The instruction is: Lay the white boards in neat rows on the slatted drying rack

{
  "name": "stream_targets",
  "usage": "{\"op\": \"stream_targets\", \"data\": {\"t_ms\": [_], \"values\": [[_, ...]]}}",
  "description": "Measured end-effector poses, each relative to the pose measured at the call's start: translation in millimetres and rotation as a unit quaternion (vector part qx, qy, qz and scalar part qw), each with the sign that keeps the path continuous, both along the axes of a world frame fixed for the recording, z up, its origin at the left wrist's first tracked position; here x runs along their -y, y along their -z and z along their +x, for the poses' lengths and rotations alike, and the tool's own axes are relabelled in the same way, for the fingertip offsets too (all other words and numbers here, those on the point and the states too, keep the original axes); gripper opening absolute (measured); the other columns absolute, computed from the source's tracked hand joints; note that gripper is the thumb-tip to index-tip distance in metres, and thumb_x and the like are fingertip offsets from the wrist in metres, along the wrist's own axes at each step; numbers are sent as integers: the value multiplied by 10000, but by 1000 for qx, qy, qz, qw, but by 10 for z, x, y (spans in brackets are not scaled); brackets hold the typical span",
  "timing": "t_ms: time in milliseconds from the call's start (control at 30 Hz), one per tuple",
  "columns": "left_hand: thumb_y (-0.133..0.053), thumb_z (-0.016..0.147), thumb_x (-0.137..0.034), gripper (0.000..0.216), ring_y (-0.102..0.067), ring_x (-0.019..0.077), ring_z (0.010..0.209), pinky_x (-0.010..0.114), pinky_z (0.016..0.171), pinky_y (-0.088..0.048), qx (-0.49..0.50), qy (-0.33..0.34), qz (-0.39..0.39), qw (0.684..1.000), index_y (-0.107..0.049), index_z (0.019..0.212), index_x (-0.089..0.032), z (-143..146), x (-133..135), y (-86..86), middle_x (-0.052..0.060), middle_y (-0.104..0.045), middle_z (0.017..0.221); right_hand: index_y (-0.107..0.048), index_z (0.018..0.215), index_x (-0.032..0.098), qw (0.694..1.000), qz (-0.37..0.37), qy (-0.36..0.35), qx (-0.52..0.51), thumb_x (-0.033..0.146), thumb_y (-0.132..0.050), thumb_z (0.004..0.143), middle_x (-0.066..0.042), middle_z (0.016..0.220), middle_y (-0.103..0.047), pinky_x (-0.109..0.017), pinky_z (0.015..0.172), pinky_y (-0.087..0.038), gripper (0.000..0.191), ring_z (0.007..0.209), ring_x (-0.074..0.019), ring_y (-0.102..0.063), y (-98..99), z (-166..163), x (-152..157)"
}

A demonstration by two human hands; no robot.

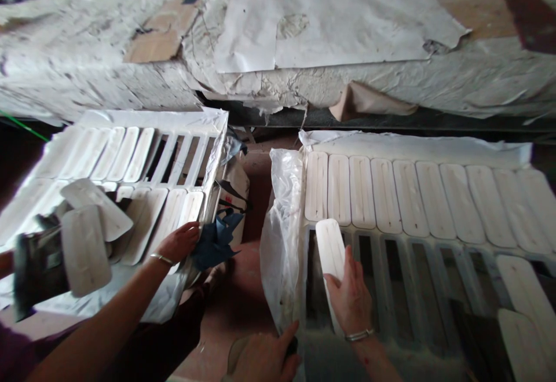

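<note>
My right hand (351, 301) is closed on a white oblong moulded piece (330, 249), holding it upright over an empty slot at the left of the near row of the right rack (417, 243). That rack's far row is filled with several matching white pieces (403, 197). My left hand (264, 359) sits at the bottom edge by the rack's plastic-wrapped corner (280, 243). Its thumb presses on something dark, and its fingers are mostly out of view.
Another person's arm (130, 307) reaches from the lower left, its hand (179, 242) on the left rack (143, 156), which holds more white pieces. Loose pieces (84, 249) lie on a dark object. A paper-covered bench (330, 17) runs behind. Blue cloth (215, 240) hangs between the racks.
</note>
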State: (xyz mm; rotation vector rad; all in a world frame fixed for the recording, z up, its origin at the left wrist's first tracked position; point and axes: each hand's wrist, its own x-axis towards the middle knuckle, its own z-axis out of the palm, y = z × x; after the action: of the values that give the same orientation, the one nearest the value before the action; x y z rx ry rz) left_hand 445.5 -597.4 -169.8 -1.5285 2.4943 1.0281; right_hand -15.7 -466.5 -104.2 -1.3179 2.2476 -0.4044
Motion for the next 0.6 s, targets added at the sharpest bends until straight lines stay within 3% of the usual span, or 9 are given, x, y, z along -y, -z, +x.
{"op": "stream_targets", "data": {"t_ms": [67,133,200,267,400,467,600], "values": [[-446,888,-403,263,-589,201,1178,423,1034,-380,4,-7,9,1000,-667,792,-298,-43,-32,-13,53,-714,848,-441,1373,34,992,6,62,109,438,-428,836,-218,1253,-558,-440,941,-457,672,1151,-348,-544,134,30,0],[-466,882,-454,264,-622,176,1105,388,972,-414,7,-6,17,1000,-689,836,-320,-68,-75,-44,63,-716,827,-600,1157,38,976,31,112,185,515,-463,766,-189,1040,-655,-437,894,-469,631,1013,-348,-594,317,17,-10],[-461,879,-482,293,-649,178,1039,410,949,-417,11,0,24,1000,-701,859,-315,-66,-123,-82,71,-711,791,-652,964,80,962,56,127,234,566,-505,688,-138,866,-679,-411,802,-494,579,866,-320,-619,480,-44,-28],[-437,870,-527,362,-664,219,1008,475,960,-401,15,10,30,999,-701,787,-294,-43,-171,-114,75,-694,723,-652,873,119,943,76,127,299,578,-551,628,-97,820,-684,-372,771,-502,531,828,-284,-626,571,-129,-47],[-399,845,-617,500,-682,330,909,600,957,-369,31,15,36,999,-606,535,-283,-35,-256,-117,55,-596,501,-620,758,163,894,132,115,412,530,-611,589,-37,722,-668,-308,682,-505,404,740,-216,-636,536,-265,-30],[-430,850,-588,463,-684,342,891,605,946,-372,45,3,34,998,-612,550,-286,-90,-289,-91,49,-575,475,-598,733,171,878,153,114,440,515,-624,588,-15,677,-643,-287,642,-495,374,682,-187,-626,486,-283,10],[-485,865,-443,317,-679,353,965,591,948,-388,61,-23,31,997,-679,687,-267,-293,-330,-53,71,-644,614,-564,705,185,870,159,99,456,530,-641,590,12,663,-612,-264,630,-485,373,654,-153,-599,465,-268,81]]}}
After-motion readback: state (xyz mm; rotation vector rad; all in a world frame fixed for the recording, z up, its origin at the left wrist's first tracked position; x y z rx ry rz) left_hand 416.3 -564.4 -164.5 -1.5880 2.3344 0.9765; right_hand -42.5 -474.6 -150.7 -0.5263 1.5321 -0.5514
